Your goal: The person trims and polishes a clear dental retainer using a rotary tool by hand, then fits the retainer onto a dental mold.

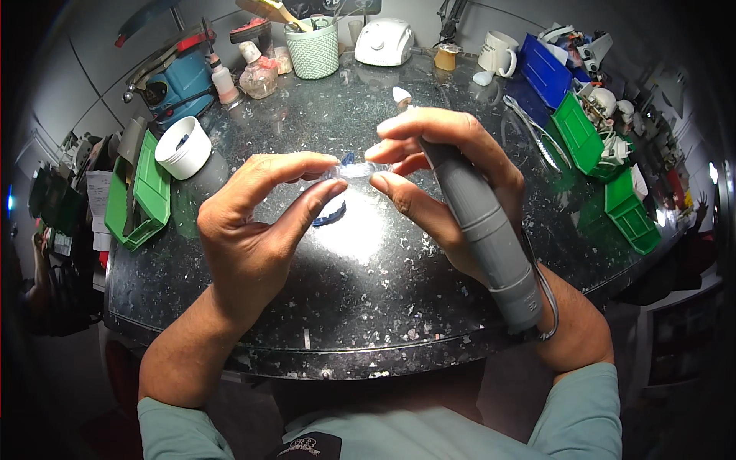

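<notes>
In the middle of the view, my left hand [257, 203] pinches a small clear, glassy-looking piece [355, 170] between thumb and fingertips. My right hand [460, 165] carries a grey rotary handpiece [483, 222] in the crook between thumb and forefinger, its back end slanting down toward my wrist. A white pointed tip [401, 96] sticks out past my fingers, facing away from me. The right thumb and fingertips also come up to the clear piece's other end; contact there is hard to make out. Below my left thumb lies a dark-blue-rimmed pale object [330, 212], partly covered.
A white tub [184, 148] and green bin [149, 188] stand left. Along the back are a blue machine [172, 84], glass bottle [259, 73], pale green basket [313, 50], white control box [383, 42] and mug [498, 54]. Blue [543, 73] and green bins [579, 134] hold parts at right.
</notes>
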